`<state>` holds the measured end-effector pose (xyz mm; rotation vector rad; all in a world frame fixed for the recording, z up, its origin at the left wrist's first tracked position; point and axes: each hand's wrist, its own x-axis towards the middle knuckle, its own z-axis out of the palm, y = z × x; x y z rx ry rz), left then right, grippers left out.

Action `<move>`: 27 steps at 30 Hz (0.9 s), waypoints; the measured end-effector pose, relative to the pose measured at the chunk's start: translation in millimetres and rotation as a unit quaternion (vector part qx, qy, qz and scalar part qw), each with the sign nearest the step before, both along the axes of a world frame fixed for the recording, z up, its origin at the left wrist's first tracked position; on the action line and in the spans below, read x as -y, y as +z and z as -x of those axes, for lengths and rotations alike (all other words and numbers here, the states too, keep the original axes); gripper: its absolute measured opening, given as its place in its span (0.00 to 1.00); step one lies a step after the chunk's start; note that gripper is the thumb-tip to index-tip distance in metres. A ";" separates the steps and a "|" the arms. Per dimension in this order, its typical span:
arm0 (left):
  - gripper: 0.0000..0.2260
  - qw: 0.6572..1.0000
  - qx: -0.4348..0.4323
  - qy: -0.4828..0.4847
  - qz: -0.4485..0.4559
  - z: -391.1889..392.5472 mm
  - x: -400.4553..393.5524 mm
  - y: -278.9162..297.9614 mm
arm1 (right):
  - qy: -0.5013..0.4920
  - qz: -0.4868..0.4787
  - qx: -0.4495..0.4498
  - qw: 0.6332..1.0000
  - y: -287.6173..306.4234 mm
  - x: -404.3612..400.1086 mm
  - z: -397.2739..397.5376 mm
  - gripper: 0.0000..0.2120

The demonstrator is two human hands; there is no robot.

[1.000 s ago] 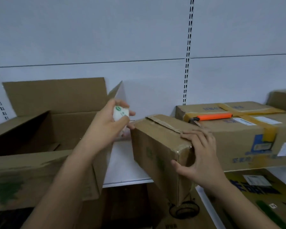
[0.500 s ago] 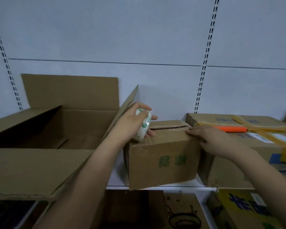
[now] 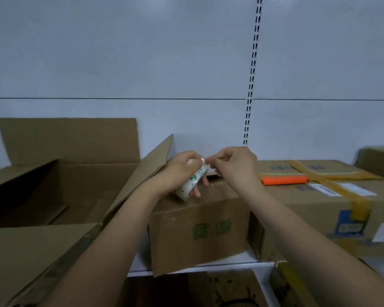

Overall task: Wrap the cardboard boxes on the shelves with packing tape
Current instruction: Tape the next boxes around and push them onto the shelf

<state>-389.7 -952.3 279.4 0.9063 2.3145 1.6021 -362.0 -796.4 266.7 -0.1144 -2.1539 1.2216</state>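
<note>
A small closed cardboard box [image 3: 197, 231] with green print stands on the white shelf [image 3: 208, 267], front face toward me. Above its top, my left hand [image 3: 177, 171] grips a roll of clear packing tape [image 3: 192, 180] with green marks. My right hand [image 3: 233, 165] has come up to the roll and pinches the tape's end at the roll's upper edge. Both hands hover just over the box top.
A large open cardboard box [image 3: 60, 196] with raised flaps fills the left. To the right lies a wide box [image 3: 324, 202] sealed with yellow tape, an orange utility knife [image 3: 284, 180] lying on it. More boxes sit on the shelf below.
My right hand left the small box's top edge and moved up to the tape roll, pinching its end. The left hand with the roll stayed over the box.
</note>
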 end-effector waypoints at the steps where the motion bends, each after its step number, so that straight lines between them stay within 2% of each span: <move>1: 0.09 1.000 -0.003 -0.003 0.016 0.0 0.4 1.0 | -0.002 -0.011 0.008 1.000 3.2 -0.5 -0.4 0.07; 3: 0.18 0.999 0.001 -0.010 0.035 1.8 0.9 3.2 | 0.003 0.002 0.043 0.999 10.3 -2.3 2.0 0.08; 5: 0.35 0.999 0.008 0.007 0.035 7.3 2.5 6.5 | 0.014 0.058 0.082 0.995 15.8 -7.7 6.6 0.09; 6: 0.39 0.999 -0.014 0.018 0.041 11.5 3.9 7.9 | 0.018 0.080 0.093 0.992 17.6 -10.8 8.1 0.09; 8: 0.40 0.993 -0.089 0.029 0.075 23.5 7.9 8.6 | 0.007 0.092 0.104 0.990 19.9 -20.0 11.5 0.08; 10: 0.38 0.988 -0.124 0.022 0.093 33.6 11.2 1.7 | -0.004 0.113 0.116 0.987 21.7 -32.6 14.7 0.08; 13: 0.34 0.984 -0.161 0.032 0.068 46.5 4.1 -18.9 | 0.012 0.159 0.153 0.975 19.9 -49.6 20.5 0.04; 16: 0.17 0.973 -0.215 0.077 0.027 53.7 -10.9 -31.8 | 0.000 0.145 0.181 0.973 14.3 -60.3 28.0 0.04; 17: 0.14 0.968 -0.233 0.093 0.023 54.6 -12.5 -32.9 | -0.015 0.137 0.184 0.973 13.7 -65.6 29.0 0.06; 21: 0.18 0.939 -0.291 0.176 0.042 60.6 3.9 -25.9 | -0.081 0.101 0.134 0.982 13.4 -99.9 25.9 0.14; 24: 0.16 0.939 -0.278 0.194 0.061 64.0 8.3 -33.0 | -0.088 0.045 0.156 0.983 8.7 -108.3 24.1 0.13; 27: 0.11 0.964 -0.175 0.190 0.068 65.0 2.4 -51.0 | -0.108 -0.043 0.191 0.975 -7.3 -108.8 27.4 0.05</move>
